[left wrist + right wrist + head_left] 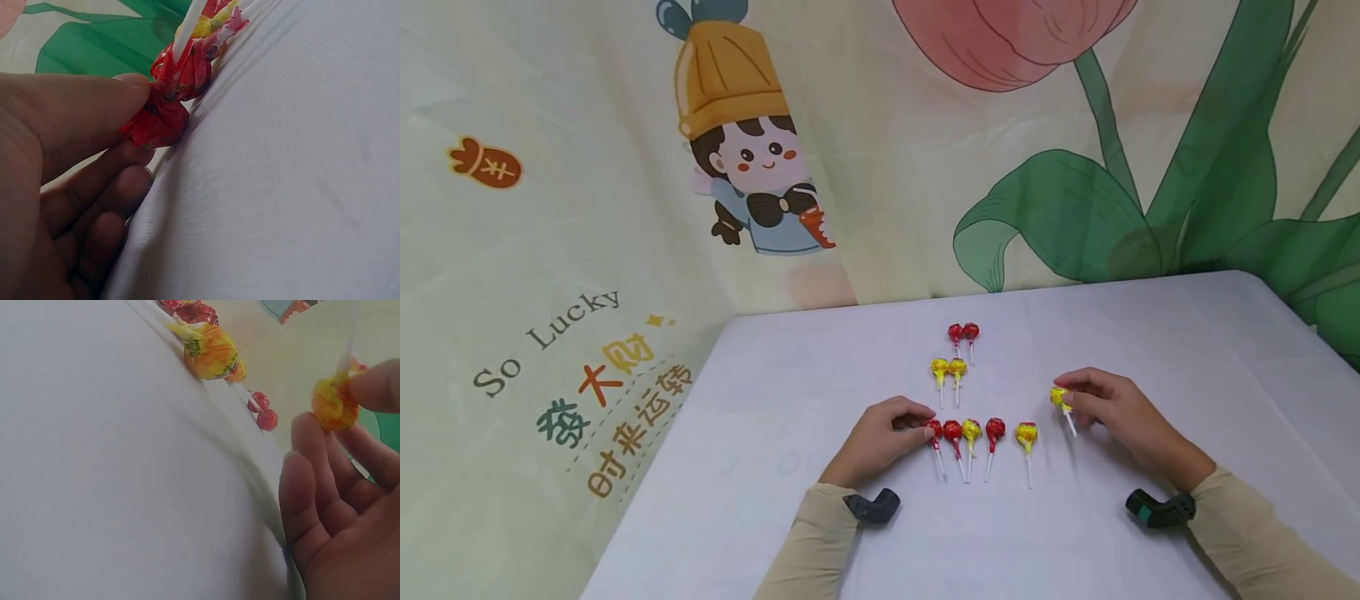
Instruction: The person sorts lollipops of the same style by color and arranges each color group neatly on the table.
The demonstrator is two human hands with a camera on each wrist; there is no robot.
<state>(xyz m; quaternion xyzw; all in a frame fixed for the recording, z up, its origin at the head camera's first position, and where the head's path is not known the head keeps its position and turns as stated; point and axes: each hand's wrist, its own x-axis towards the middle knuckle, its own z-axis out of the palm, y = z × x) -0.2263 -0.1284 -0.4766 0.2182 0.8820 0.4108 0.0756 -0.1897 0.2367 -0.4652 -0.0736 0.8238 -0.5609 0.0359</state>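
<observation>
My left hand (886, 437) pinches the head of a red-wrapped lollipop (934, 429) at the left end of a row; in the left wrist view its thumb and a finger meet on the red wrapper (159, 125). Rightward in that row lie another red lollipop (952, 432), a yellow one (972, 430), a red one (995, 430) and, set wider apart, a yellow one (1026, 435). Off the row's right end, my right hand (1120, 414) holds a yellow lollipop (1060, 397) between thumb and fingers, raised off the table, stick pointing down in the head view.
Behind the row lie two yellow lollipops (940, 368) side by side, and farther back two red ones (956, 332). All sit on a white-covered table (820, 367). A printed cloth (895, 192) hangs at its far edge. Each wrist wears a dark camera (872, 506).
</observation>
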